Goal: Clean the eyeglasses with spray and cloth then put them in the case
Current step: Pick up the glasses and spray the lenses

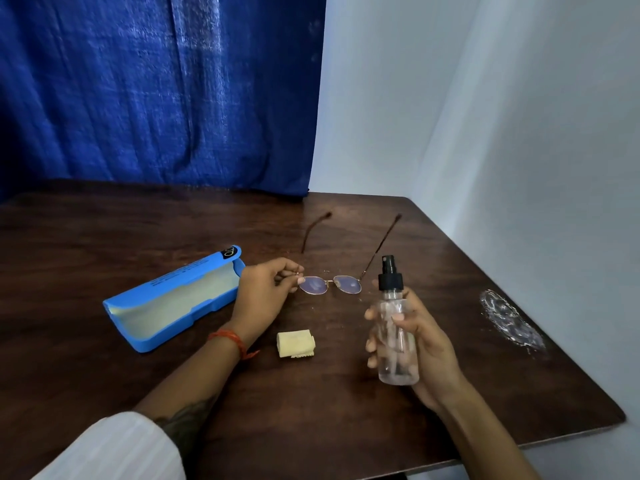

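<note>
Thin-framed eyeglasses [330, 284] sit mid-table with both temples unfolded, pointing away from me. My left hand [265, 292] pinches the frame at the left lens's outer corner. My right hand [420, 344] holds a clear spray bottle [394, 327] with a black pump top upright, just to the right of the glasses and in front of them. A small folded yellow cloth [295, 343] lies on the table between my hands. The blue glasses case [173, 299] lies open to the left of my left hand, its pale lining showing.
The dark wooden table [138, 230] ends at a rounded right corner near the white wall [519, 133]. A crumpled clear plastic wrapper [510, 320] lies by the right edge. A blue curtain [156, 88] hangs behind the table.
</note>
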